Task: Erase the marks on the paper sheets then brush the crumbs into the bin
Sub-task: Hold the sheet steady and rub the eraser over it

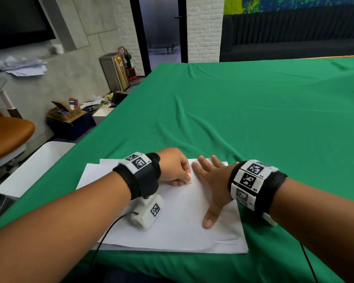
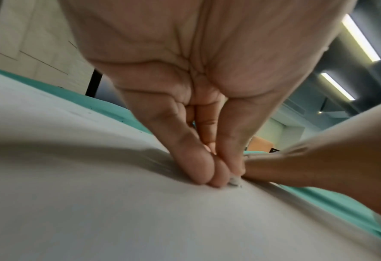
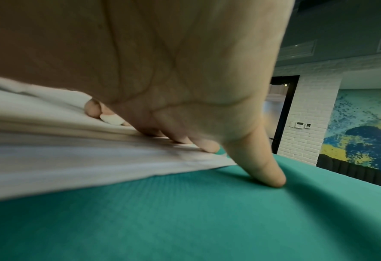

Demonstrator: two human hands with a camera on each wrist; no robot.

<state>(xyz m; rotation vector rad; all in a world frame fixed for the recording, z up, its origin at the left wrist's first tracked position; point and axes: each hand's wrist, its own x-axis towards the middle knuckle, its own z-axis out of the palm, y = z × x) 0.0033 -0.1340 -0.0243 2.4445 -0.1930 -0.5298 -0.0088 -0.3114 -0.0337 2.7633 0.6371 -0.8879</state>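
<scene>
A stack of white paper sheets (image 1: 182, 225) lies on the green cloth near the table's front edge. My left hand (image 1: 185, 178) pinches a small white eraser (image 1: 190, 181) and presses it onto the top sheet; the eraser (image 2: 234, 181) shows at the fingertips (image 2: 207, 174) with grey crumbs by it. My right hand (image 1: 209, 172) lies flat on the paper just right of the eraser, fingers straight and spread. In the right wrist view its little finger (image 3: 272, 176) touches the cloth past the paper (image 3: 62, 159), and the eraser (image 3: 112, 120) shows beyond the palm. Dark crumbs (image 1: 151, 140) dot the cloth behind the sheets.
A white rectangular bin (image 1: 29, 170) stands below the table's left edge. An orange chair (image 1: 6, 135) is farther left, and boxes with clutter (image 1: 70, 117) and a metal waste can (image 1: 114, 72) are beyond. The green cloth (image 1: 253, 119) stretches wide to the back and right.
</scene>
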